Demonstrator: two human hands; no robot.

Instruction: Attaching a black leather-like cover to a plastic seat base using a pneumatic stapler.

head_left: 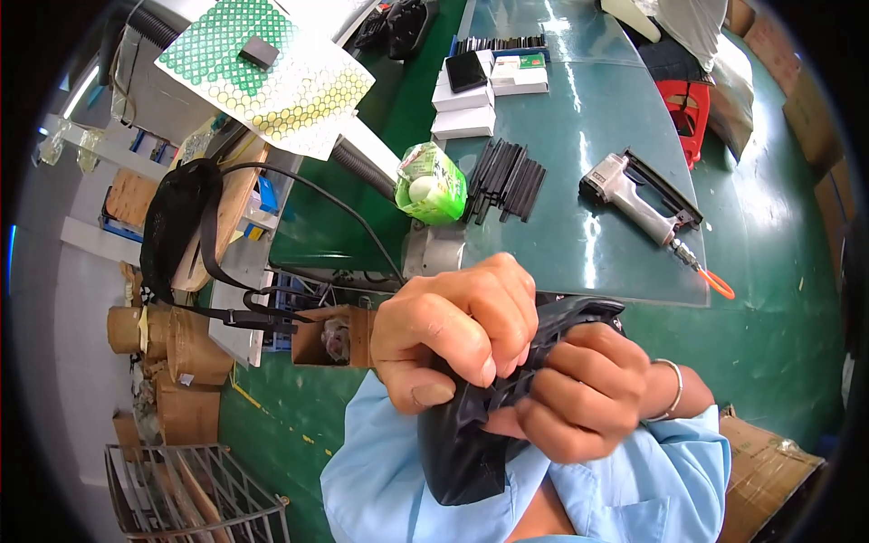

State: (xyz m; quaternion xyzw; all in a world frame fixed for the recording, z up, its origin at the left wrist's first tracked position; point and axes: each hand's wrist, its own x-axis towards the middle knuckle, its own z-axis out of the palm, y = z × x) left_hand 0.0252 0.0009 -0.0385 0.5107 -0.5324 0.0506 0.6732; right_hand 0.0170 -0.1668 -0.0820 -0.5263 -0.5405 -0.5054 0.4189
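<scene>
Left hand and right hand grip black material near table edge

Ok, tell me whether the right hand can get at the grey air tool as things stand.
Probably not while it is occupied: the right hand is holding the black material. Otherwise nothing visible covers the grey air tool on the green table, so the way looks free.

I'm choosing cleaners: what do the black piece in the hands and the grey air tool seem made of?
Black piece: probably synthetic leather or coated fabric, smooth and slightly glossy, with soft folds.
Grey air tool: likely satin metal, from its dull sheen; plastic remains possible.
</scene>
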